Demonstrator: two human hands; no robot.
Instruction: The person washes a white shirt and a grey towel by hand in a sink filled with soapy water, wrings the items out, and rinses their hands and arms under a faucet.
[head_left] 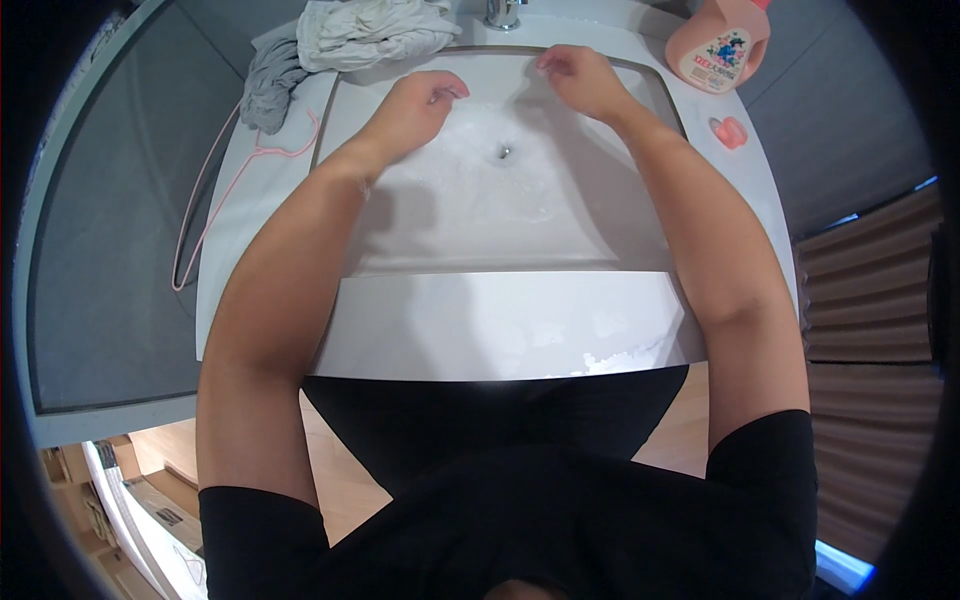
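Observation:
Both hands hang over a white rectangular sink (pixel 520 235) with a little foam and water around its drain (pixel 505 152). My left hand (pixel 415 108) is over the sink's left side, fingers loosely bent, thumb apart from them, nothing visible in it. Opposite, near the back right of the sink, my right hand (pixel 582 82) has its fingers loosely curled inward, partly hidden by the hand itself; I see nothing held. A chrome faucet (pixel 503 14) stands behind, between the two hands. White cloth (pixel 375 32) lies bunched at the back left, nearest my left hand.
Grey cloth (pixel 272 85) lies beside the white one, and a pink wire hanger (pixel 225 205) overhangs the counter's left edge. At the back right stands a pink detergent bottle (pixel 715 50) with a small pink cap (pixel 732 132) in front. A glass panel (pixel 120 230) borders the left.

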